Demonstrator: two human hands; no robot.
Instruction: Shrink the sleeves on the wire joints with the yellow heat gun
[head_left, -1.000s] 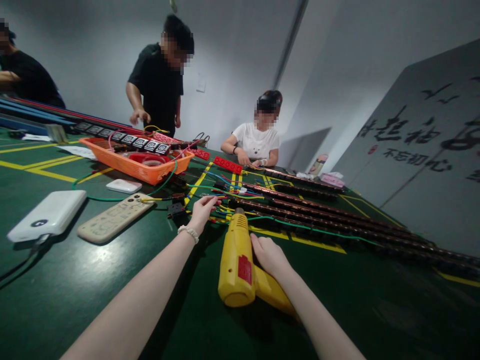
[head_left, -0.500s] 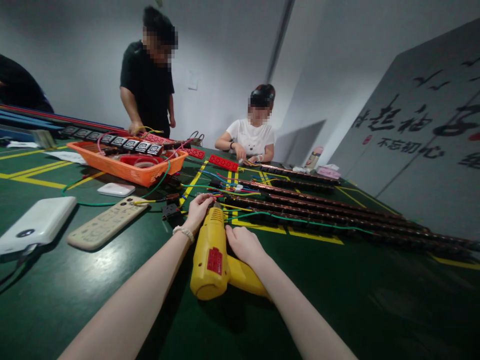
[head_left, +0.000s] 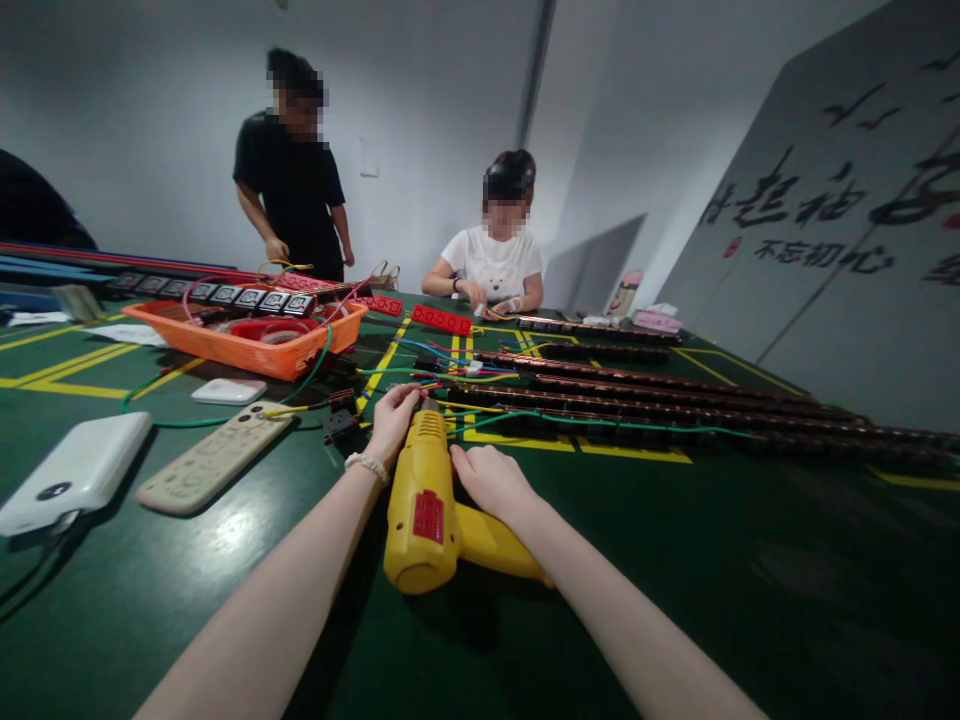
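presently, left hand (head_left: 391, 425) pinches thin wires (head_left: 427, 387) by the nozzle (head_left: 430, 405) of the yellow heat gun (head_left: 417, 470), which is over the green table (head_left: 90, 640), between the forearms; right hand (head_left: 495, 485) grasps the gun, its grip partly hidden. red label (head_left: 428, 516) on gun body (print too small to read); wall panel (head_left: 795, 330) at right reads 不忘初心 (head_left: 821, 255).

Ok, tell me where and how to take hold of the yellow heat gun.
Take the yellow heat gun by its handle, coming from the right. The handle juts out rightward, slimmer than the thick body, so likely easier to wrap; the right hand is there. Avoid the nozzle: it points forward, close to the left hand, and may be hot.
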